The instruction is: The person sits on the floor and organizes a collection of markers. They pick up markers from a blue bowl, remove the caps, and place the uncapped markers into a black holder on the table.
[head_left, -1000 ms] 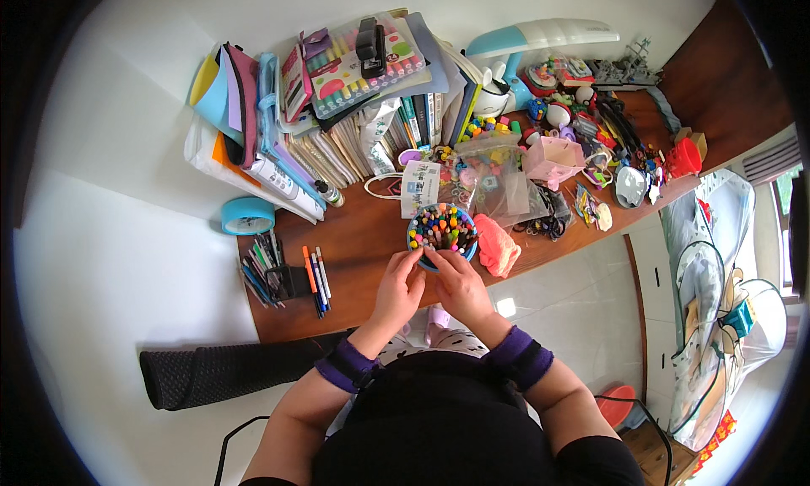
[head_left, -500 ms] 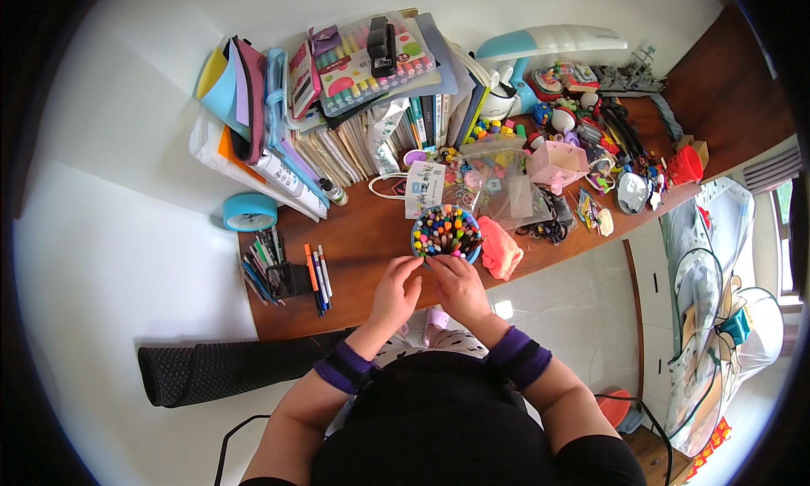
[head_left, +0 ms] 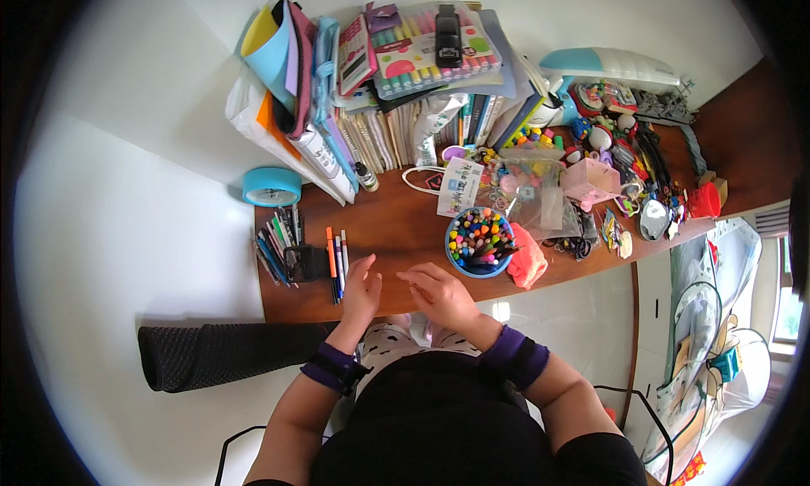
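Note:
My left hand (head_left: 361, 292) hovers over the front of the brown desk (head_left: 396, 224), fingers spread, holding nothing. My right hand (head_left: 439, 296) is beside it, fingers loosely apart and also holding nothing. A blue round cup full of coloured markers (head_left: 479, 243) stands just beyond my right hand. A few loose pens (head_left: 336, 251), one orange, lie on the desk just left of my left hand. A small black holder (head_left: 305, 262) with several pens sits further left.
A pink cloth (head_left: 527, 267) lies right of the marker cup. Books and folders (head_left: 371, 106) stand along the back wall with a marker set on top. A blue tape roll (head_left: 272, 186) sits at the desk's left corner. Toys and clutter (head_left: 624, 174) fill the right side.
Both hands have drawn back from the marker cup toward the desk's front edge and opened. The cup now stands alone, slightly right of where the hands were.

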Tool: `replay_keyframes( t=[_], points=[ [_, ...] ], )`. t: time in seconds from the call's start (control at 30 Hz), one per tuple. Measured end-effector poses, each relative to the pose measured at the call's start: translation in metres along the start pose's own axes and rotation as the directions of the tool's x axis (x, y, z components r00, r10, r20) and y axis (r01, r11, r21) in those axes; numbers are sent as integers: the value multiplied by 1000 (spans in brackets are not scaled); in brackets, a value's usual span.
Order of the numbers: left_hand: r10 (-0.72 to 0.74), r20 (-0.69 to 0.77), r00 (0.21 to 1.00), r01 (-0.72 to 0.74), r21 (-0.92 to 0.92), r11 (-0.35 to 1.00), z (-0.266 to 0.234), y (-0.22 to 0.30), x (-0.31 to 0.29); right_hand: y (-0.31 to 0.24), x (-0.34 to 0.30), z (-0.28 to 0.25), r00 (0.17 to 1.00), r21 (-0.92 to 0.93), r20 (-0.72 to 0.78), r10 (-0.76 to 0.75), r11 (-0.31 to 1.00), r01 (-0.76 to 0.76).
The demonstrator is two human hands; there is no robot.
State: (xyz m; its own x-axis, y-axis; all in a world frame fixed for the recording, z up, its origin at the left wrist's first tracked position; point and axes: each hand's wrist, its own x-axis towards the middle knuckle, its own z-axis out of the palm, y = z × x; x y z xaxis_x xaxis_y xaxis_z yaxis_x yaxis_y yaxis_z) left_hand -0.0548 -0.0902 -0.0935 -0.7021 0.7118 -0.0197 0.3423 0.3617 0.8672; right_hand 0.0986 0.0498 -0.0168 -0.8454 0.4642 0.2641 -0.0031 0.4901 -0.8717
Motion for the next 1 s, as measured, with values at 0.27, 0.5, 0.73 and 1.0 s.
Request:
replay_keyframes(
  t=[0.27, 0.5, 0.73, 1.0],
  points=[
    [6, -114, 993, 23, 245, 969, -29, -52, 0, 15, 29, 57, 986, 84, 142, 83, 992, -96],
    [-99, -47, 994, 107, 206, 973, -25, -67, 4, 57, 37, 106, 930, 116, 246, 272, 945, -307],
    [-160, -56, 986, 169, 213, 962, -17, -65, 13, 88, 38, 133, 868, 73, 270, 417, 890, -450],
    [-312, 31, 950, 309, 76, 948, -10, -75, 18, 100, 42, 145, 799, 104, 282, 532, 811, -576]
  ],
)
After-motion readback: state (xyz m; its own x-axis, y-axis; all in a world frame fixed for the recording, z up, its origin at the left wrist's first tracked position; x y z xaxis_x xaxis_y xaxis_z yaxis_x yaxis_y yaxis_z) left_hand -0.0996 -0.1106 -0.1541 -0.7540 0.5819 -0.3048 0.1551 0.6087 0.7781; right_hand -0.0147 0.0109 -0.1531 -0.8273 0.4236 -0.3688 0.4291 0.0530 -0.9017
